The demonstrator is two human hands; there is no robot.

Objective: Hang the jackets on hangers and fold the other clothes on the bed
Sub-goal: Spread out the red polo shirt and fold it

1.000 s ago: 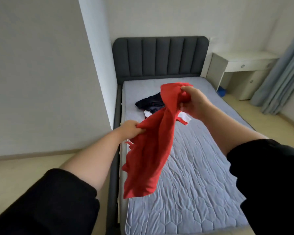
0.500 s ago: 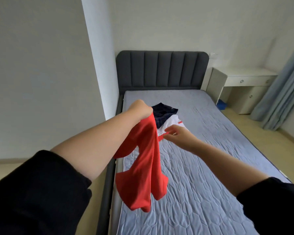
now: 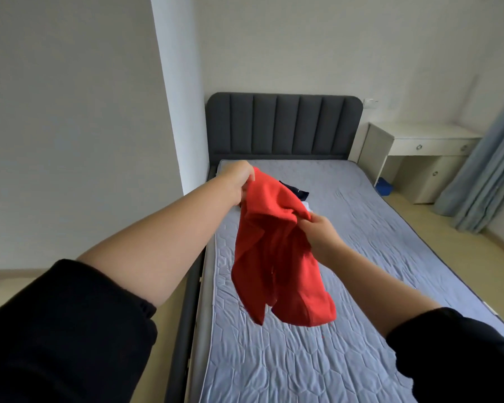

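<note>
Spreading red garment [image 3: 277, 257] above bed [image 3: 361, 286] for folding: left hand [image 3: 239, 178] grip pinches top edge, right hand [image 3: 317, 231] grip clutches opposite edge.

Soft, even daylight fills the room, brighter toward the curtain [image 3: 486, 158] at right; the left wall [image 3: 70, 126] sits in dull grey shade. Shadows are faint and soft-edged. The wide lens bends the curtain and wall lines outward near the frame edges. The bed [image 3: 376, 228] is fairly sharp; the red cloth [image 3: 274, 257], vivid in colour, blurs slightly at its lower hem. The black sleeves [image 3: 64, 330] in the near corners are too dark to show detail.
</note>
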